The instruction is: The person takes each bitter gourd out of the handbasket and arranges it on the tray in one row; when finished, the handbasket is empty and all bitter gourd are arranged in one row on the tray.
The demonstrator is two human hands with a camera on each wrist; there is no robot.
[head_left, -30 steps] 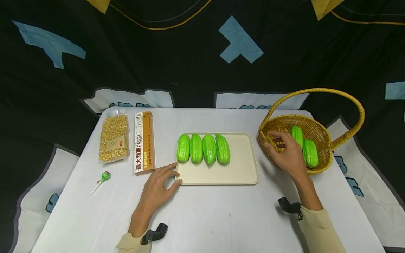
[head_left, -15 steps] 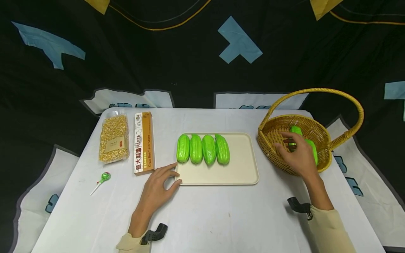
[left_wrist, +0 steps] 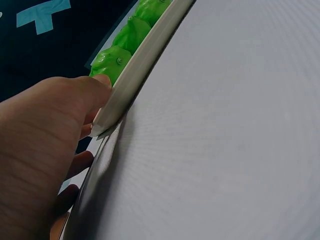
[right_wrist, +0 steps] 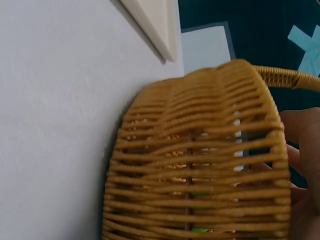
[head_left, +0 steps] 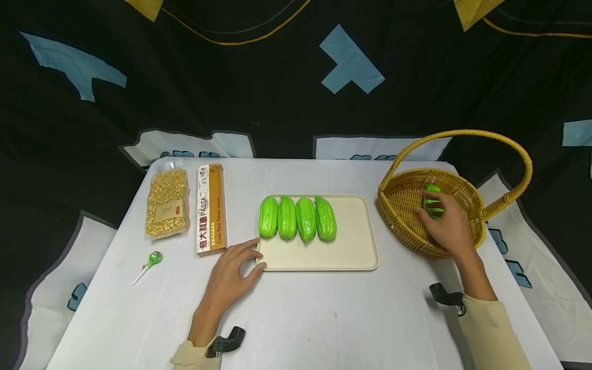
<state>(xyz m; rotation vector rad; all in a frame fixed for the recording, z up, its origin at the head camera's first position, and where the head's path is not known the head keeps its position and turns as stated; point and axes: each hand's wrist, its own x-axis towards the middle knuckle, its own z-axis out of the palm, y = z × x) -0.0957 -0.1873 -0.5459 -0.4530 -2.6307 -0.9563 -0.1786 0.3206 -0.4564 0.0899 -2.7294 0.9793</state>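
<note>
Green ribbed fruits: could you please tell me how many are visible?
5: four fruits side by side on the tray, and one fruit in the basket, partly covered by the right hand; more may be hidden there.

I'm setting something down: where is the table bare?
Bare cloth lies in front of the tray, and behind it between box and basket. The tray's right end is free beside the green vegetables. It's crowded around the left hand, and in the basket by the right hand.

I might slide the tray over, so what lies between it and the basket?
Only bare white tablecloth. The head view shows a narrow strip of it separating the tray from the basket.
</note>
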